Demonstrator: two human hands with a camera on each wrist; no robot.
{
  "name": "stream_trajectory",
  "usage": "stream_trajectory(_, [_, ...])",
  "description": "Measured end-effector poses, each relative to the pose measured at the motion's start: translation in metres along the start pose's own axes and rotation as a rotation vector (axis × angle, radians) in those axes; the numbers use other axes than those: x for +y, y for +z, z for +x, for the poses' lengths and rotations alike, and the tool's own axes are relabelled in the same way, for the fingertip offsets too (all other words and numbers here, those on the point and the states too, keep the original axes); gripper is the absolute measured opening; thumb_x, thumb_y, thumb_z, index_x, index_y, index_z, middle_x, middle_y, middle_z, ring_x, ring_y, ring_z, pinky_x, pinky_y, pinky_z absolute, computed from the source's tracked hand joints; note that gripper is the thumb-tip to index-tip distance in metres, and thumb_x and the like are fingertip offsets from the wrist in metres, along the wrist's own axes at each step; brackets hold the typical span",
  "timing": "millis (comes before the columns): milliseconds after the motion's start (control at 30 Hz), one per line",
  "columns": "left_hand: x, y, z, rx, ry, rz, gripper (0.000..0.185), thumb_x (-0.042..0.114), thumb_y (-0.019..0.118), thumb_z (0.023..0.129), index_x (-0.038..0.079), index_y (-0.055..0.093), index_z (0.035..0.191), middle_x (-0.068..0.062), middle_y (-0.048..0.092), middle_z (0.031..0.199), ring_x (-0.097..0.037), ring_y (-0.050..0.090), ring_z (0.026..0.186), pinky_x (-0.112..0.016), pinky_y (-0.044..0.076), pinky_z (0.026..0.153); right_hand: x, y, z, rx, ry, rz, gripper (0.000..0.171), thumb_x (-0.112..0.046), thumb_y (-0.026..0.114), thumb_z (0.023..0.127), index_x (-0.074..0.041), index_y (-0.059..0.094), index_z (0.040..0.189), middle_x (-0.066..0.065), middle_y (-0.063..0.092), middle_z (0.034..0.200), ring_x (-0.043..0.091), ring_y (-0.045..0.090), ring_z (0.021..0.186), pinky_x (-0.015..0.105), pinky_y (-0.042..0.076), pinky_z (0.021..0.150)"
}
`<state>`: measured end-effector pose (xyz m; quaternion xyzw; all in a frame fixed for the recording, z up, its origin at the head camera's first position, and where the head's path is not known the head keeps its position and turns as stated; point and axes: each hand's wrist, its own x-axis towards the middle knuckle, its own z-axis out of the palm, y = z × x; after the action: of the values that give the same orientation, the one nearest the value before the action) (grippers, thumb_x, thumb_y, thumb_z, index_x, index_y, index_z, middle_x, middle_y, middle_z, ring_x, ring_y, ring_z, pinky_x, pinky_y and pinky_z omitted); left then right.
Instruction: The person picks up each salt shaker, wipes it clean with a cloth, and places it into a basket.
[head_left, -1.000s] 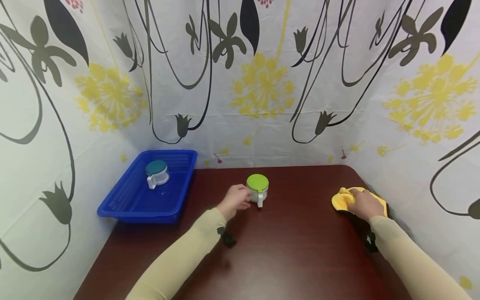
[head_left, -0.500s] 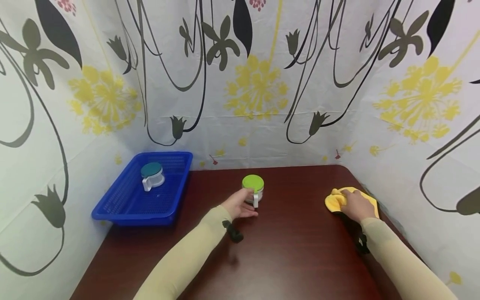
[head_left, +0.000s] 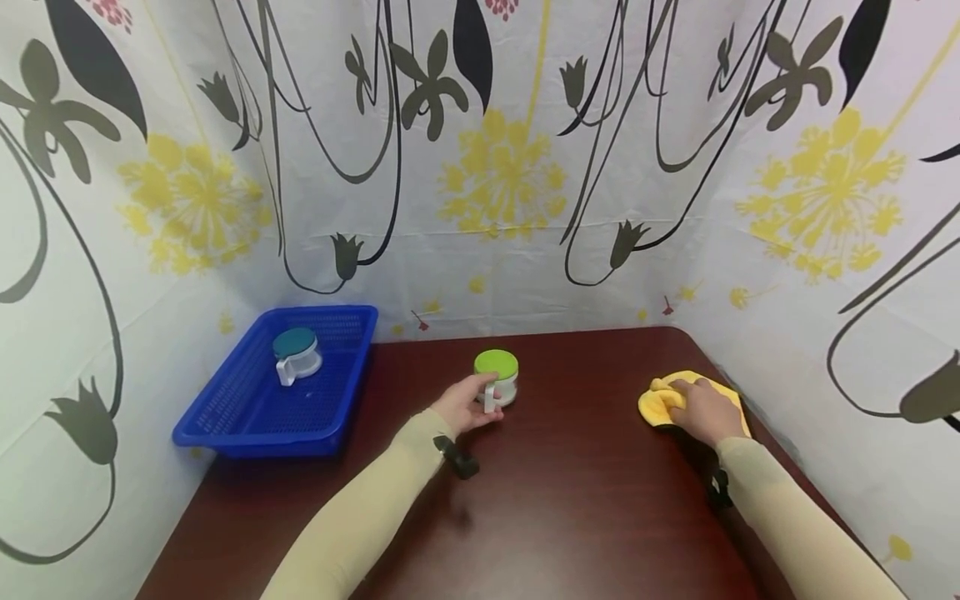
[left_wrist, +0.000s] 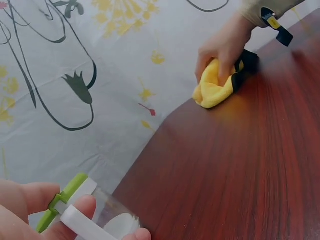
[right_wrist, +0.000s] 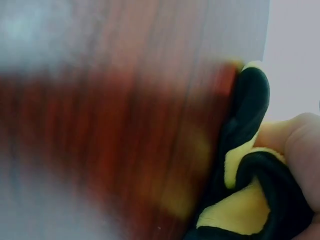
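While it stands upright near the middle of the dark red wooden worktop [head_left: 570,500], the small clear jar with a lime-green lid [head_left: 497,377] has its white handle pinched by the curled fingers of the left hand [head_left: 467,406]. Well apart, by the right edge, the right hand [head_left: 701,410] curls over a crumpled yellow-and-black cloth [head_left: 660,404]. Far left, a blue plastic basket [head_left: 225,417] holds a teal-lidded jar [head_left: 296,353].

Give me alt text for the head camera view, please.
A left hand grips the handle of a green-lidded jar on a dark table, while the right hand rests on a yellow cloth. A blue basket holds another jar.
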<state>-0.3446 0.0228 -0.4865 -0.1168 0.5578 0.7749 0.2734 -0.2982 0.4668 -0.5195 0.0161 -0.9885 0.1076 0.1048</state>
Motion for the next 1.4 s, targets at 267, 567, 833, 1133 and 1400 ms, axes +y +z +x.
stream_trajectory(267, [0.0, -0.017, -0.012, -0.002, -0.002, -0.031, 0.047, 0.033, 0.07, 0.094, -0.006, 0.055, 0.116, -0.028, 0.056, 0.12, -0.034, 0.061, 0.096, -0.045, 0.046, 0.103, -0.025, 0.009, 0.0, 0.044, -0.069, 0.045, 0.04, -0.026, 0.073, 0.088, -0.007, 0.067, 0.122, 0.024, 0.062, 0.114, 0.044, 0.062, 0.093, 0.064, 0.048, 0.061])
stream_trajectory(567, [0.005, -0.028, -0.035, 0.008, 0.062, 0.018, 0.048, 0.032, 0.072, 0.093, -0.008, 0.062, 0.116, -0.021, 0.064, 0.1, -0.033, 0.066, 0.086, -0.044, 0.056, 0.09, -0.076, 0.015, -0.009, 0.132, -0.218, 0.103, 0.042, -0.008, 0.074, 0.083, -0.009, 0.068, 0.125, 0.015, 0.063, 0.113, 0.032, 0.061, 0.075, 0.048, 0.049, 0.055])
stream_trajectory(833, [0.008, -0.035, -0.058, 0.047, 0.18, 0.15, 0.046, 0.035, 0.075, 0.091, -0.006, 0.066, 0.11, -0.015, 0.068, 0.085, -0.03, 0.07, 0.078, -0.038, 0.06, 0.077, -0.129, 0.003, -0.017, 0.284, -0.335, 0.145, 0.045, -0.009, 0.082, 0.081, -0.013, 0.069, 0.124, 0.008, 0.06, 0.116, 0.022, 0.057, 0.064, 0.038, 0.046, 0.049])
stream_trajectory(1133, [0.008, -0.027, -0.087, 0.091, 0.33, 0.223, 0.042, 0.033, 0.073, 0.092, -0.006, 0.068, 0.108, -0.013, 0.065, 0.081, -0.028, 0.068, 0.072, -0.04, 0.06, 0.075, -0.184, -0.006, -0.024, 0.333, -0.353, 0.123, 0.048, -0.01, 0.083, 0.079, -0.013, 0.067, 0.124, 0.011, 0.055, 0.121, 0.012, 0.04, 0.047, 0.03, 0.037, 0.041])
stream_trajectory(1400, [-0.002, -0.013, -0.108, 0.103, 0.402, 0.207, 0.043, 0.034, 0.072, 0.093, -0.008, 0.07, 0.102, -0.016, 0.066, 0.082, -0.028, 0.069, 0.073, -0.042, 0.06, 0.076, -0.241, -0.011, -0.025, 0.329, -0.292, 0.177, 0.042, -0.01, 0.078, 0.082, -0.011, 0.069, 0.123, 0.01, 0.055, 0.118, 0.017, 0.043, 0.048, 0.034, 0.041, 0.041])
